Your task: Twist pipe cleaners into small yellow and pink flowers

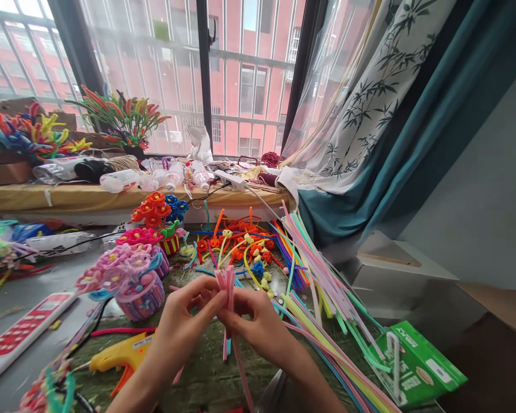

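Between both hands stands a small bundle of pink pipe cleaners (pixel 226 281), its ends pointing up and a longer stem hanging below. My left hand (pixel 195 307) pinches the bundle from the left, thumb and fingers closed on it. From the other side my right hand (pixel 250 315) grips the same bundle lower down. A few short pink and blue pieces (pixel 227 349) show beneath the fingers. A yellow hot glue gun (pixel 122 354) lies left of my left forearm. Scissor blades (pixel 272 393) are partly visible by my right wrist.
Pipe-cleaner flower pots (pixel 140 295) stand at left, near a white and red remote-like object (pixel 26 330). Orange flower pieces (pixel 241 246) lie behind my hands. Long pastel pipe cleaners (pixel 327 275) spread along the right, beside a green box (pixel 430 364). Bottles (pixel 120 180) line the windowsill.
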A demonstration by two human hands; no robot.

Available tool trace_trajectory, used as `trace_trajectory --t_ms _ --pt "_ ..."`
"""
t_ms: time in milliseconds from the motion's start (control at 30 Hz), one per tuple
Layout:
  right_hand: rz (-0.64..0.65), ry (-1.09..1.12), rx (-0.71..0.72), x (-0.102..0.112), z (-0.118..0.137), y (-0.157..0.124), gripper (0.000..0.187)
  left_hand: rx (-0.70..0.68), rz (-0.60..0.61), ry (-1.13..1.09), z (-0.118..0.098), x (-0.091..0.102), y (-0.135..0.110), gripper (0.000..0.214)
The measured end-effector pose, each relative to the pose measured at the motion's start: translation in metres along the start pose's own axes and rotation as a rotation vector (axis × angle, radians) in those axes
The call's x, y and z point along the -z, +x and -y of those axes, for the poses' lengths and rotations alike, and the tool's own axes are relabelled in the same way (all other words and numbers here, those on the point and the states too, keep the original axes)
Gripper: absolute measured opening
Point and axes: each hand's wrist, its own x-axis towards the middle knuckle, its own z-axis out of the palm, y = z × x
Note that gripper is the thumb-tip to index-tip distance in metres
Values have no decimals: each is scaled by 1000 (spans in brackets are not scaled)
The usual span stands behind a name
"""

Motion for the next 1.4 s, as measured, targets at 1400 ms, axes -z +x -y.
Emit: trace_trajectory --t_ms 1400 --pt "-11 205 -80 2 -1 2 34 86 -184 -317 17 4 -2 24"
